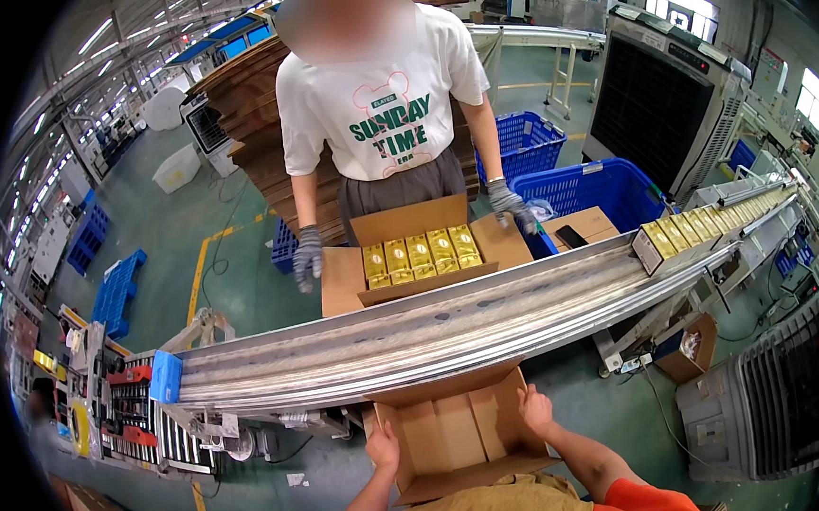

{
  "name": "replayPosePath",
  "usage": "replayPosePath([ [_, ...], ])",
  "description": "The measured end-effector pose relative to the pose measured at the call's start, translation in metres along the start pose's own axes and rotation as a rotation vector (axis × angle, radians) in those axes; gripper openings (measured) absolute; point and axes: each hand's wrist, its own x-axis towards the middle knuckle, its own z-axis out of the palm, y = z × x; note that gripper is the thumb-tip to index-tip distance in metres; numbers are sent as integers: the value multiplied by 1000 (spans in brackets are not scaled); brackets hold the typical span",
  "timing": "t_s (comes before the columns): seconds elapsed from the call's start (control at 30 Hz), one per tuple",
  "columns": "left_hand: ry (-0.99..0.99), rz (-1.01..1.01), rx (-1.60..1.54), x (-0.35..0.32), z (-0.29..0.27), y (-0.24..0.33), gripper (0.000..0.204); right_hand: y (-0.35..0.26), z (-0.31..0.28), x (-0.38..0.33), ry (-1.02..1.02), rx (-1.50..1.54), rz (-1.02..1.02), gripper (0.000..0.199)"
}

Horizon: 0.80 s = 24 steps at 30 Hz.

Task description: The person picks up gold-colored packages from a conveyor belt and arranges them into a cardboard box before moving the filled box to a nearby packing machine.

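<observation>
An open cardboard box (441, 434) with nothing in it stands just below the conveyor's near edge, close to my body. My left hand (382, 445) grips the box's left wall, fingers closed round the edge. On the opposite side my right hand (535, 410) is closed on the right wall near its upper corner. Across the belt, a second cardboard box (398, 226) holds rows of yellow packs (419, 255). A co-worker in a white T-shirt (389, 95) stands behind it, grey-gloved hands at either side of that box.
The conveyor belt (414, 326) runs between us, with a row of yellow packs (684, 236) at its right end and a blue block (165, 377) at its left. Blue baskets (595, 186) stand at the far right. A large grey cooler (762, 402) is to my right.
</observation>
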Motion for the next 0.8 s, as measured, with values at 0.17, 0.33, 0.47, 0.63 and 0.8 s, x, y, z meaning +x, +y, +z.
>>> replayPosePath([
  [0.17,-7,5,0,2,0,1,36,-1,-5,0,-20,-11,6,30],
  [0.33,41,16,4,0,3,-4,39,-6,-6,-2,-15,8,12,30],
  [0.47,-20,-36,0,-1,-1,-1,40,-1,-1,-2,-7,33,-6,33],
  [0.63,-5,-6,-30,-2,-9,7,40,-5,-7,-2,4,20,24,33],
  [0.8,42,33,-2,-1,-4,3,41,-2,-6,-3,2,2,8,31],
])
